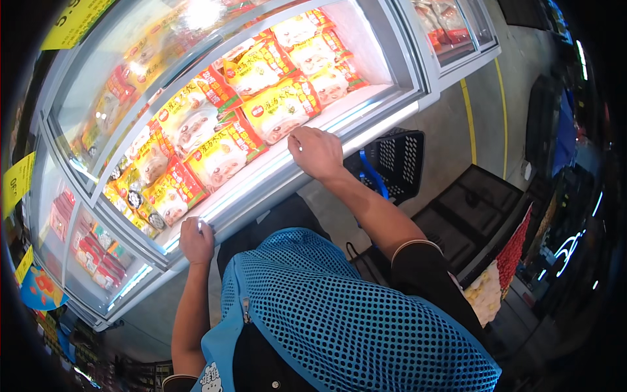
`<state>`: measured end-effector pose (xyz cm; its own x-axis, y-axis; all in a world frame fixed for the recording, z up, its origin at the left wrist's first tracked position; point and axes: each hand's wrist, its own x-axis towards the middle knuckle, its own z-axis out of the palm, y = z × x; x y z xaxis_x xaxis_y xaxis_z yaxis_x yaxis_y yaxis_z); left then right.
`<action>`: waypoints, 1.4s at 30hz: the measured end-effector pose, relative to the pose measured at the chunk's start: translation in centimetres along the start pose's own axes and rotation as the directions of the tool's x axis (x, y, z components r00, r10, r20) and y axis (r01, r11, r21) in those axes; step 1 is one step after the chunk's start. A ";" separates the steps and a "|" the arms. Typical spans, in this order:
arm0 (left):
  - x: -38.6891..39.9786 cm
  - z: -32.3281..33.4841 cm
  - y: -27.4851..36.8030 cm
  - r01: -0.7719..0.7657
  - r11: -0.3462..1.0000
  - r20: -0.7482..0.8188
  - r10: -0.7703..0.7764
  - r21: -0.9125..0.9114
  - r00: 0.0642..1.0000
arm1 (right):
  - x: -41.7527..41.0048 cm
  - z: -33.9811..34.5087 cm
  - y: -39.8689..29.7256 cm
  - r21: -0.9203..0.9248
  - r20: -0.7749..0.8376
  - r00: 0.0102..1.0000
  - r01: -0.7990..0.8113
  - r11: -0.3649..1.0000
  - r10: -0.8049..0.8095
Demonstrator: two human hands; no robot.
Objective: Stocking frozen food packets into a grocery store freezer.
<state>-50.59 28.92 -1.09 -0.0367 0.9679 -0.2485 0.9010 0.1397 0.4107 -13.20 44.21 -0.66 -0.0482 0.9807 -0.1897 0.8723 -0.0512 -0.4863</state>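
Note:
Before me a chest freezer (370, 120) shows its lit inside through an uncovered section. Several yellow, white and red bags of frozen dumplings (220, 157) lie in rows within it. My left hand (197, 241) curls over the front rim, near the lower left bags. Farther right along that rim, my right hand (317, 153) rests with its fingers bent over the inner edge, close to a dumpling bag (281, 109). Neither hand holds a bag.
A black shopping basket (399, 164) with a blue handle stands on the floor beside the freezer. Stacked black crates (470, 215) are at my right. Sliding glass lids (112, 98) cover the freezer's far side. Yellow price signs (19, 183) hang at the left.

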 end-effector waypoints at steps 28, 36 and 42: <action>25.3 8.7 -0.7 0.416 0.088 0.319 -0.505 -0.905 0.802 | 2.0 -2.9 3.4 -0.137 -0.038 0.993 -0.113 0.984 0.109; 17.4 2.7 10.8 0.376 -0.073 0.382 -0.211 -0.924 0.900 | 1.7 -3.0 3.4 -0.232 -0.032 0.987 -0.163 0.959 0.160; 12.2 -0.5 11.8 0.462 -0.128 0.462 0.032 -0.877 0.886 | 2.2 -3.2 3.2 -0.254 -0.019 0.988 -0.152 0.955 0.153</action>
<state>-40.60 42.45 1.16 0.1957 0.7656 -0.6128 -0.5113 0.6129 0.6024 -8.91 46.78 0.11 0.0946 0.9647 -0.2457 0.9641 -0.1503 -0.2187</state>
